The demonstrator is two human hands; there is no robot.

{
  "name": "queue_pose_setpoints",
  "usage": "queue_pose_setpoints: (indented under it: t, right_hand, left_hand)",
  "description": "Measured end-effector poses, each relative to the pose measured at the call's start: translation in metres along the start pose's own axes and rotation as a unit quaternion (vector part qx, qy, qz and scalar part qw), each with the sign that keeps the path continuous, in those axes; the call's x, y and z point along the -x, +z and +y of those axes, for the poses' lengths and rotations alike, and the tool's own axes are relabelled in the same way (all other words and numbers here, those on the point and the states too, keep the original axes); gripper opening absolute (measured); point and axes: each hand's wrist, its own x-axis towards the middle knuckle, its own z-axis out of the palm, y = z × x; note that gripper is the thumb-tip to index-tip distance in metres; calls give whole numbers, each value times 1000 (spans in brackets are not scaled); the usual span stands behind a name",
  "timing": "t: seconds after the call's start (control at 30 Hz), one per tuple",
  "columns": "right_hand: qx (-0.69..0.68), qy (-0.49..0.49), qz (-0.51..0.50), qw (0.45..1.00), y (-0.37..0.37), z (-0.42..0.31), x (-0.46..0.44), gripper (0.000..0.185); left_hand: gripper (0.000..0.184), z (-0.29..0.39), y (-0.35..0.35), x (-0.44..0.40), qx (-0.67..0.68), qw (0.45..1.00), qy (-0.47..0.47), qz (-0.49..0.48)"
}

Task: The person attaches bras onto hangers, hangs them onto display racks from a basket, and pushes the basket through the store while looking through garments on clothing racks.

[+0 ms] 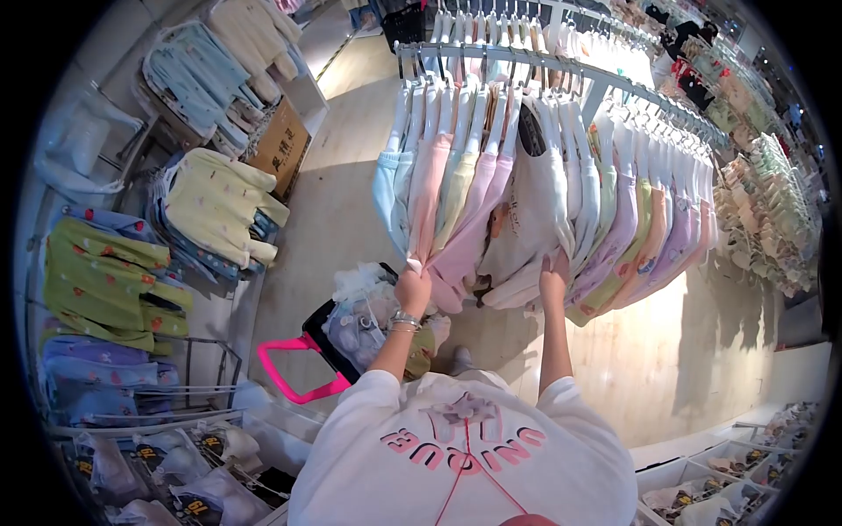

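Note:
Pastel long-sleeved tops hang in a tight row from a metal rail (526,58). My left hand (413,287), with bracelets at the wrist, is closed on the lower end of a pink top (429,202). My right hand (554,279) pinches the edge of a cream top (524,237) with dark print on its front. Between my hands the garments are spread apart, so the cream top's front shows. A lilac-pink top (460,254) hangs just right of my left hand. My fingertips are partly hidden by the cloth.
A shopping basket (309,351) with a pink handle and bagged items stands on the floor by my left arm. Folded tops (215,202) and a cardboard box (281,147) line the left. Packaged bras (219,495) lie at lower left. More garments (763,210) hang at right.

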Motion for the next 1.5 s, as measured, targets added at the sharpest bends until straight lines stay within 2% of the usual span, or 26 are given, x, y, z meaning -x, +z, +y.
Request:
queue_pose_setpoints:
  t: [0.3,0.4,0.5,0.6,0.7,0.8,0.83,0.87,0.93,1.0,1.03,1.1,1.13,1.17,1.2,1.23,1.33,1.43,1.47,1.5]
  right_hand:
    - [27,27,-1,999,-13,-16,-2,51]
    - [21,6,5,1000,-11,-5,-5,52]
    - [2,11,20,1000,-10,-2,-7,53]
    - [-82,69,32,994,-9,-5,-1,46]
    - [-74,24,202,976,-4,-28,12,29]
    - [-67,-27,111,991,-7,-69,22,29]
    - [-24,-54,76,995,6,-59,25,29]
    - [18,-81,40,996,17,-56,27,28]
    - [55,-75,-31,995,39,-62,40,22]
    - [-94,-61,-110,988,53,-88,51,16]
    - [-152,-96,-86,980,64,-100,56,15]
    - [-264,-167,-39,949,81,-118,61,14]
    - [-260,-124,-68,955,81,-121,62,13]
    - [-255,-81,-98,959,80,-125,62,12]
    - [-250,-39,-129,959,81,-129,61,12]
    - [-240,-56,-126,961,81,-128,59,12]
    - [-259,-19,-199,945,80,-115,56,17]
    - [-174,-41,-124,976,74,-89,52,29]
    - [-105,-92,-54,989,72,-79,44,39]
    - [-35,-139,16,990,66,-65,34,50]
  left_hand:
    - [29,0,-13,-4,8,1000,18,18]
    - [30,1,-16,-3,0,1000,20,15]
    - [31,-4,-15,-5,-7,1000,14,8]
    - [30,0,-14,-3,-6,1000,6,3]
    - [27,-3,-3,0,-2,1000,11,4]
    - [24,-10,13,0,-20,999,19,-32]
    - [24,-10,17,2,-31,998,21,-51]
    - [26,-4,15,5,-3,999,40,-34]
    - [30,11,13,13,53,996,74,2]
    - [33,25,11,18,42,997,34,-53]
    - [35,30,12,20,35,996,15,-80]
    - [32,24,34,20,154,976,102,-112]
    - [31,26,38,20,213,958,144,-126]
    - [29,26,39,17,99,964,223,-103]
    - [29,26,42,16,110,968,202,-99]
    - [28,33,36,19,120,972,180,-95]
    - [26,48,16,19,130,977,148,-83]
    - [30,45,5,10,65,990,102,-69]
    - [32,45,1,6,31,994,83,-63]
    - [27,46,-2,6,56,994,88,-27]
